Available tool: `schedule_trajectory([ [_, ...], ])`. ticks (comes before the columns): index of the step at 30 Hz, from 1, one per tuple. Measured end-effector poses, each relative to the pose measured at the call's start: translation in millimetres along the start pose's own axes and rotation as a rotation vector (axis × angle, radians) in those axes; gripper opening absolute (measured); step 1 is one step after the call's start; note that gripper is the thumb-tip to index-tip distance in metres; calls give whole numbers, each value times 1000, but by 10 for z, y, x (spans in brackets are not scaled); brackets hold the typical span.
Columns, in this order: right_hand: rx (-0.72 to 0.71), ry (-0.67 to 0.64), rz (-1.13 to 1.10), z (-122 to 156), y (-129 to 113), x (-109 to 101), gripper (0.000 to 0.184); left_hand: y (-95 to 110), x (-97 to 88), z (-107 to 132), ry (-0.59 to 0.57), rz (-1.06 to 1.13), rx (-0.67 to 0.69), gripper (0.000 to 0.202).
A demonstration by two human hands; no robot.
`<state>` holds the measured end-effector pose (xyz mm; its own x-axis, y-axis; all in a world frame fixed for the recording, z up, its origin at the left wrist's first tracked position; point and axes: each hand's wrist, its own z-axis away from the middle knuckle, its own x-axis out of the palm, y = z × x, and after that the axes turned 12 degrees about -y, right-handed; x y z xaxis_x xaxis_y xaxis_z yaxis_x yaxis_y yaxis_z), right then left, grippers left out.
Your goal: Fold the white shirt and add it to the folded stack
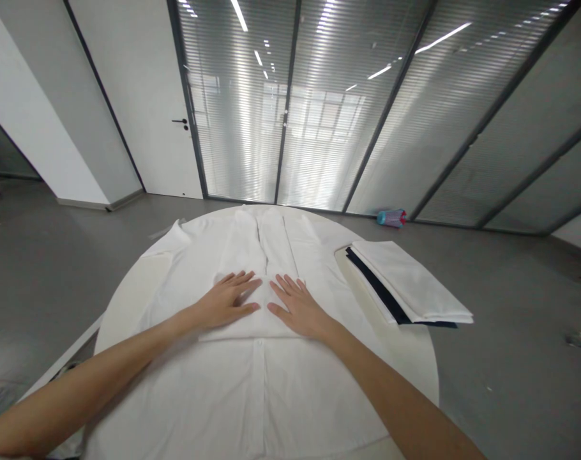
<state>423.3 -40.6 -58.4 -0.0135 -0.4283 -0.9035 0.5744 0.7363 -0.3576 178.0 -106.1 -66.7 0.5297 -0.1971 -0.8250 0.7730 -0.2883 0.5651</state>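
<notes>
A white button-front shirt [319,390] lies spread over a round white table, its button strip running down the middle. Across the shirt lies a flat folded layer of white cloth [256,326]; I cannot tell whether it belongs to the shirt. My left hand [230,299] rests palm down on the left part of this layer, fingers spread. Beside it, a small gap apart, my right hand [297,306] lies flat on the right part, also with fingers apart. Neither hand grips anything.
At the table's [415,364] right edge sits a stack of folded white and dark cloth [410,281], partly overhanging. A blue and red patterned object [391,218] lies on the floor by the glass partition [319,128]. A white door [142,96] stands at the back left.
</notes>
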Motion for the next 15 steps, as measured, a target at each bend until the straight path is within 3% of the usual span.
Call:
schedule_trajectory([
  [3,-5,-15,-5,-1,5,-3,76,-186,-324,-322,158,332,-169,44],
  [7,-2,-23,-4,5,14,-12,77,-596,-917,-887,434,875,-402,35],
  [11,-5,-23,-26,22,9,-19,78,-1006,-1318,-1305,463,1077,-486,38],
  [15,-10,-20,-26,33,11,-25,76,-1274,-1435,-1592,490,1179,-487,42],
])
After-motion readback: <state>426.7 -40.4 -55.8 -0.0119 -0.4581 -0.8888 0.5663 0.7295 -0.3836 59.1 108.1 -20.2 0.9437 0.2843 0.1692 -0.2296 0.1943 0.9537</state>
